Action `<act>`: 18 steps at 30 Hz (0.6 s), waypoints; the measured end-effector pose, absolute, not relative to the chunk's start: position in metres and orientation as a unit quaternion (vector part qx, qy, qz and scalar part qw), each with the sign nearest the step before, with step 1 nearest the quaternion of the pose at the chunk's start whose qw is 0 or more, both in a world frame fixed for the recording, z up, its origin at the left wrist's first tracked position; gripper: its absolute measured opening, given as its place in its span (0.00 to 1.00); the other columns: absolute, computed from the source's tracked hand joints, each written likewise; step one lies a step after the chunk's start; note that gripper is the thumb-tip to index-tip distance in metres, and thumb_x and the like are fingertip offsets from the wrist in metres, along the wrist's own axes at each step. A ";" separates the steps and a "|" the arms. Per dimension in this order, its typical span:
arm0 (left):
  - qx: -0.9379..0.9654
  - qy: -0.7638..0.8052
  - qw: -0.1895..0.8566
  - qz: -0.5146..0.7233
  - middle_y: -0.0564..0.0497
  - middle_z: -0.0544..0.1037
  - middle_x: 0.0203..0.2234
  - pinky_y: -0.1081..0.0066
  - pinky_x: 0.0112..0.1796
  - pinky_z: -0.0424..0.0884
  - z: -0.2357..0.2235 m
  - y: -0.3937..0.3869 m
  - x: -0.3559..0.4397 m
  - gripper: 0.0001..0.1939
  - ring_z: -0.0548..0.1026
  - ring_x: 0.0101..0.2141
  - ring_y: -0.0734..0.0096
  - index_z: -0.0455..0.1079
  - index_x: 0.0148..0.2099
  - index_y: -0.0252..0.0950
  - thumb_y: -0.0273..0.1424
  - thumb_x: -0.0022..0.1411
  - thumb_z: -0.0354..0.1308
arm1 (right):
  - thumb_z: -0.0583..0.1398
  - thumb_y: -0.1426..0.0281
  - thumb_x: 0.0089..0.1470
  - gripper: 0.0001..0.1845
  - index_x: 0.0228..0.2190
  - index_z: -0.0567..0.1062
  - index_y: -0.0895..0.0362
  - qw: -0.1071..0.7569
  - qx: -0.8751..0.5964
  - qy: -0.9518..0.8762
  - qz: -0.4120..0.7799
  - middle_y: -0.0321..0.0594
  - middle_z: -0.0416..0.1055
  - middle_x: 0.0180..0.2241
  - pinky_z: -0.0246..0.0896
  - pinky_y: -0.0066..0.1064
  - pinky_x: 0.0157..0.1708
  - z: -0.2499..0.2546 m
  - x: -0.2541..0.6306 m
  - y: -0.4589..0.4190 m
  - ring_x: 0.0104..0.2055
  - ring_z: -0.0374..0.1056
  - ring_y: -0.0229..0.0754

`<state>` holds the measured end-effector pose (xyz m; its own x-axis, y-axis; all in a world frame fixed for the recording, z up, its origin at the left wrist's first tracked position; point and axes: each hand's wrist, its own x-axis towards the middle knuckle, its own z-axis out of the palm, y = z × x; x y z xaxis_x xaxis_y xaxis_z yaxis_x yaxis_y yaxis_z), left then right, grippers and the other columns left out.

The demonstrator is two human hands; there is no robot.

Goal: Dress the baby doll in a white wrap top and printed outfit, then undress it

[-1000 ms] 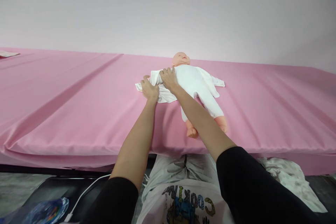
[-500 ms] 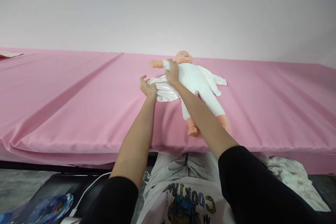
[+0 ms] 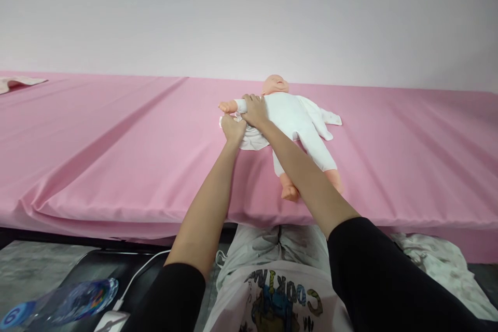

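Note:
A baby doll (image 3: 286, 109) with a white cloth body lies face up on the pink sheet, its head toward the wall. Beneath it is spread a white baby shirt (image 3: 253, 140), one sleeve stretched out on the right, the other bunched on the left. My right hand (image 3: 254, 110) is wrapped round the doll's arm on the left side, close to the elbow. Just below the doll's hand, my left hand (image 3: 234, 128) is closed on the bunched shirt sleeve. The two hands nearly touch, and their fingertips are partly hidden.
The pink sheet (image 3: 116, 155) covers a long table against a pale wall (image 3: 233, 15). A folded cloth (image 3: 21, 83) lies at the far left. Below the edge are a plastic bottle (image 3: 66, 303), a white charger (image 3: 112, 320) with cable, and a patterned cloth (image 3: 443, 264).
My left hand has moved right, closer to my right hand, bunching the sleeve. The doll's arm has come down slightly toward me, with my right hand still round it.

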<state>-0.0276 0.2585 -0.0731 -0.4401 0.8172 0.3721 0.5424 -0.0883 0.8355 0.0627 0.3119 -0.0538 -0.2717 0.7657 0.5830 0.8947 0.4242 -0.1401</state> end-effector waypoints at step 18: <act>0.297 0.677 0.237 0.631 0.47 0.73 0.44 0.71 0.44 0.68 -0.082 0.273 -0.040 0.16 0.73 0.43 0.71 0.62 0.47 0.37 0.24 0.54 0.48 | 0.47 0.59 0.59 0.26 0.53 0.63 0.63 0.275 -0.737 -0.617 0.032 0.55 0.61 0.54 0.49 0.53 0.54 -0.015 0.154 0.283 0.57 0.56 0.58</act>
